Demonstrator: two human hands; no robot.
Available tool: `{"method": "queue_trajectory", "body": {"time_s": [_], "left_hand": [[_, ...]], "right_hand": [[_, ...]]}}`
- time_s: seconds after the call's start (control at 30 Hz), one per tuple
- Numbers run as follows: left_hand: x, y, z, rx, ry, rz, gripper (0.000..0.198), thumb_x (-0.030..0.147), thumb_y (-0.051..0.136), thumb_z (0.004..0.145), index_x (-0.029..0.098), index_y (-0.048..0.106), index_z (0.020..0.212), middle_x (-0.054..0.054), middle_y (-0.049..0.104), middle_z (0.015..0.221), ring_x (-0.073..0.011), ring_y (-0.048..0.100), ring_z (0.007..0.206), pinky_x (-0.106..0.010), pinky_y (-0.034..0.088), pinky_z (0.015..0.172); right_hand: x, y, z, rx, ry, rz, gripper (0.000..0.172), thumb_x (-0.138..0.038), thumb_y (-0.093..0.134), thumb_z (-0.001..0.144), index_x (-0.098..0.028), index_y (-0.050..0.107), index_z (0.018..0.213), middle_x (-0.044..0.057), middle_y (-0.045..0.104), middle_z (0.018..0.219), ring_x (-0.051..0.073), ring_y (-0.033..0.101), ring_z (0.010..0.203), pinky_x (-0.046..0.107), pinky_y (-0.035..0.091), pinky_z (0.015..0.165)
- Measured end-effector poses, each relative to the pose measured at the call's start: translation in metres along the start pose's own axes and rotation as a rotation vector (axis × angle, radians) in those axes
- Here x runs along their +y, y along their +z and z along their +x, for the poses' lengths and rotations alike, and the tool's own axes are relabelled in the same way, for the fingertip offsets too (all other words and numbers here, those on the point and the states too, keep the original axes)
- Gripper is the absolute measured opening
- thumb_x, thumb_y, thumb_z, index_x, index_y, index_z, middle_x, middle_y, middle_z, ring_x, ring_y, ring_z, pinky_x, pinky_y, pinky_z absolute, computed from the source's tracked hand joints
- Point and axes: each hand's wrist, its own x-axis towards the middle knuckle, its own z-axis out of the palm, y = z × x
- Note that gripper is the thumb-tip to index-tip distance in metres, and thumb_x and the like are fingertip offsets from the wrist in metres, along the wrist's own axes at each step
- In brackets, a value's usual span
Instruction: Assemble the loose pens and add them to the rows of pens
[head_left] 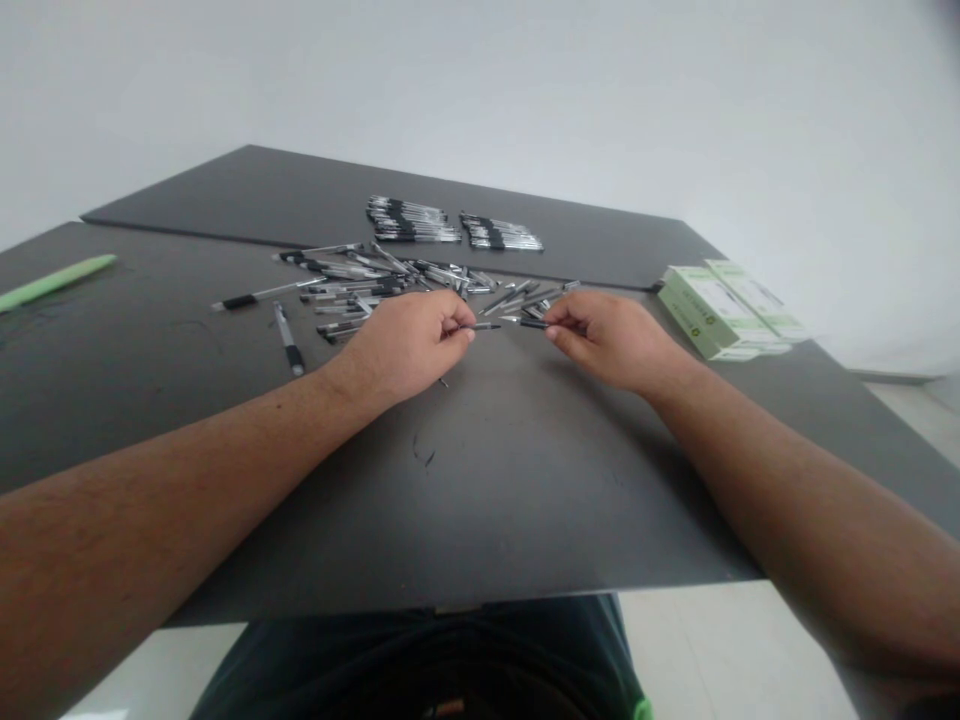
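Note:
Over the dark tabletop, my left hand (pixel 409 335) is closed in a pinch on a thin dark pen piece (pixel 487 326), which sticks out to the right. Most of that piece is hidden by the fingers, so I cannot tell its exact kind. Facing it, my right hand (pixel 615 335) pinches a pen (pixel 532 322) by its black grip, its pale pointed tip turned left. A small gap separates the two ends. Loose clear and black pens (pixel 352 285) lie in a heap behind and beside my left hand. Thin pen parts (pixel 517 297) are scattered just beyond my hands.
Two rows of pens, a left bundle (pixel 412 220) and a right bundle (pixel 501 232), lie on the table's far section. Green and white boxes (pixel 720 310) stand at the right. A long light-green object (pixel 56 282) rests at the far left. One pen (pixel 289 340) lies apart.

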Motion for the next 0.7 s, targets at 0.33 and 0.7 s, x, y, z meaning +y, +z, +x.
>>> {"method": "queue_trajectory", "body": {"time_s": [0.33, 0.7], "left_hand": [[0.001, 0.001, -0.001, -0.016, 0.022, -0.021, 0.02, 0.03, 0.069, 0.095, 0.023, 0.083, 0.106, -0.005, 0.086, 0.098, -0.0251, 0.081, 0.092, -0.039, 0.063, 0.09], [0.003, 0.0, 0.0, -0.106, 0.05, -0.042, 0.023, 0.033, 0.071, 0.096, 0.024, 0.086, 0.111, -0.004, 0.086, 0.097, -0.0237, 0.079, 0.089, -0.036, 0.06, 0.089]], "right_hand": [[-0.003, 0.001, 0.0, -0.059, -0.059, 0.015, 0.013, -0.03, 0.068, 0.098, -0.024, 0.079, 0.103, 0.006, 0.082, 0.094, 0.024, 0.071, 0.083, 0.034, 0.048, 0.077], [-0.011, 0.005, -0.002, -0.095, -0.114, 0.03, 0.013, -0.03, 0.068, 0.1, -0.023, 0.078, 0.105, 0.006, 0.081, 0.095, 0.024, 0.069, 0.083, 0.034, 0.047, 0.077]]}}
